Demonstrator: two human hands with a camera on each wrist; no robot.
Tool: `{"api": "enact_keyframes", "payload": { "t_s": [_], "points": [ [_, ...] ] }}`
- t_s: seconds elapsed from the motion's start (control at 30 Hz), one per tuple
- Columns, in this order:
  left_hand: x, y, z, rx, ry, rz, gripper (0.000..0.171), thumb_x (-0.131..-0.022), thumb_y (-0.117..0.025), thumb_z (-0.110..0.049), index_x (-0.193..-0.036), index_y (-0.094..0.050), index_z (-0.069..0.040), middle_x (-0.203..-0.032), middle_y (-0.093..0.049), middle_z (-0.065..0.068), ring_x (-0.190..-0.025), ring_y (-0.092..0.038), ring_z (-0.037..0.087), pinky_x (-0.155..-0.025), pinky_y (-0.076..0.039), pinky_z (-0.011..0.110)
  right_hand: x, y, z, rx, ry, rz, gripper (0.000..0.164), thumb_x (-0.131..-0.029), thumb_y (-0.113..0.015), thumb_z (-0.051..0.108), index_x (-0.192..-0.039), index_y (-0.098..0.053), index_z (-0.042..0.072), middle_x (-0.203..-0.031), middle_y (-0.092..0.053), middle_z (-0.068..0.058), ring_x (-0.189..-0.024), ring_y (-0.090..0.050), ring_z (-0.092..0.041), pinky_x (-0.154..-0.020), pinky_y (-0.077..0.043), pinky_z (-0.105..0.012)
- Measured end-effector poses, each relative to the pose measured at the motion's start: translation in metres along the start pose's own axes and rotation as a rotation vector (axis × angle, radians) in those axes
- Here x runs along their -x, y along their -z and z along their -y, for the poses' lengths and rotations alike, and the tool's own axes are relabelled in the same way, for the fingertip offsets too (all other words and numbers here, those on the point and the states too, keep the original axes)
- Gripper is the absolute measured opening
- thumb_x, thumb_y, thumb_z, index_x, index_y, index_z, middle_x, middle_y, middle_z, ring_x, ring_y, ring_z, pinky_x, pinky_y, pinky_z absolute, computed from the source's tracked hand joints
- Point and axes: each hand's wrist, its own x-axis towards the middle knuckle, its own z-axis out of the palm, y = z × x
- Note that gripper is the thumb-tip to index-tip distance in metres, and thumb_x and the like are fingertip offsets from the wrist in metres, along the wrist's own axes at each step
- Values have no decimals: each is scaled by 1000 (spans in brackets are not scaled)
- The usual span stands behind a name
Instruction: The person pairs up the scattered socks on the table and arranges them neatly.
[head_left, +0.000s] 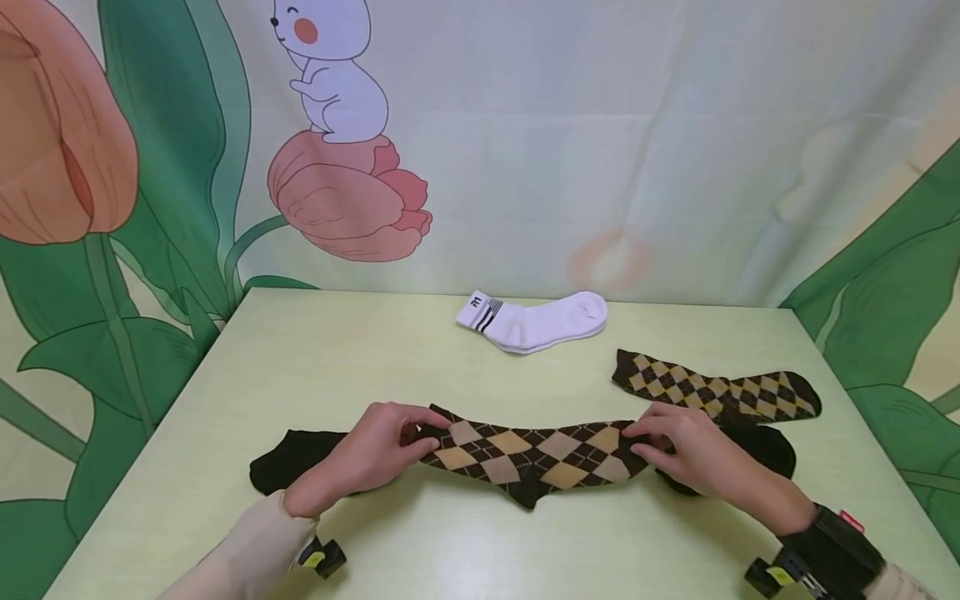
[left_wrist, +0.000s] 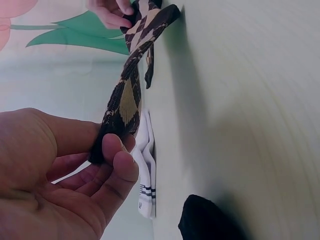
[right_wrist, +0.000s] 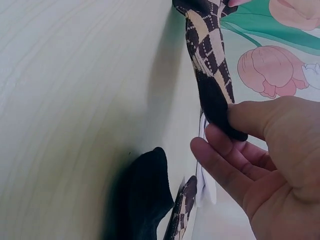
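An argyle sock point(head_left: 536, 454) in brown, tan and beige is stretched sideways between both hands, its dark heel pointing down. The left hand point(head_left: 378, 450) pinches its cuff end between thumb and fingers. At the dark toe end, the right hand point(head_left: 693, 450) pinches the fabric the same way. In both wrist views the held sock point(left_wrist: 127, 95) hangs above the table surface, with a shadow beneath it. A black sock point(head_left: 296, 458) lies on the table beside the left hand, partly hidden by it. Another black sock point(head_left: 768, 450) lies partly behind the right hand.
A second argyle sock point(head_left: 720, 387) lies at the right of the pale table point(head_left: 360, 350), just beyond the right hand. White socks point(head_left: 536, 322) with black stripes lie near the table's back edge. Behind the table hangs a cloth point(head_left: 525, 167) printed with flowers and an animal.
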Motion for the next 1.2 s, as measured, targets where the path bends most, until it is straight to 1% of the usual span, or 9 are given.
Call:
{"api": "enact_keyframes", "payload": {
  "t_s": [0.17, 0.33, 0.47, 0.53, 0.67, 0.87, 0.97, 1.1, 1.2],
  "points": [
    [-1, -3, 1, 2, 9, 11, 25, -93, -73, -5, -118, -76, -9, -65, -60, -6, -54, -44, 4, -52, -39, 22, 0, 0, -3, 10, -1, 33, 16, -89, -79, 5, -104, -79, 8, -94, -67, 3, -72, -56, 2, -58, -49, -21],
    [-2, -7, 3, 3, -13, 10, 25, -92, -74, -2, -117, -76, -7, -61, -57, -8, -52, -42, 3, -50, -37, 21, 0, -1, -5, 23, -3, 53, 16, -88, -79, 5, -104, -79, 8, -95, -68, 2, -73, -57, 1, -59, -50, -22],
    [-3, -9, 6, -24, -26, 16, 25, -92, -74, -2, -117, -75, -5, -62, -57, -8, -51, -42, 2, -49, -38, 21, -1, -3, -5, 37, 3, 58, 15, -88, -80, 3, -101, -79, 10, -94, -67, 3, -74, -58, 0, -60, -50, -22],
    [-3, -11, 7, -40, -27, 21, 25, -92, -74, -2, -117, -75, -4, -64, -57, -10, -51, -42, 2, -49, -39, 21, -1, -4, -5, 45, 16, 54, 15, -87, -80, 2, -99, -79, 12, -93, -66, 4, -75, -58, -2, -60, -50, -22],
    [-3, -13, 9, -50, -36, 23, 25, -92, -74, -1, -116, -76, -4, -72, -62, -8, -51, -43, 2, -50, -41, 22, -1, -6, -6, 61, 33, 53, 17, -86, -81, 0, -95, -79, 14, -92, -65, 6, -76, -59, -4, -62, -50, -22],
    [-3, -15, 10, -58, -57, 17, 22, -90, -75, 1, -111, -77, -5, -87, -71, -1, -53, -47, 4, -53, -43, 22, -3, -10, -8, 85, 22, 82, 17, -85, -81, 0, -95, -79, 14, -93, -69, 4, -80, -65, -9, -65, -54, -25],
    [-3, -16, 11, -78, -61, 14, 19, -90, -75, 1, -108, -78, -5, -89, -71, -1, -54, -48, 4, -54, -43, 22, -4, -11, -8, 95, 13, 92, 16, -86, -80, 0, -95, -79, 13, -95, -71, 3, -83, -67, -12, -68, -55, -26],
    [-2, -16, 12, -85, -55, 22, 18, -90, -76, 1, -107, -77, -5, -82, -67, -3, -54, -46, 3, -55, -42, 22, -5, -12, -9, 114, 17, 97, 17, -86, -80, -1, -97, -79, 12, -96, -72, 1, -86, -69, -15, -71, -57, -28],
    [-2, -17, 13, -100, -68, 22, 18, -88, -77, 2, -106, -77, -3, -87, -70, 0, -58, -48, 2, -57, -44, 22, -6, -12, -9, 125, 24, 98, 18, -85, -80, -2, -99, -79, 11, -98, -73, 0, -87, -70, -16, -71, -57, -29]
  ]
}}
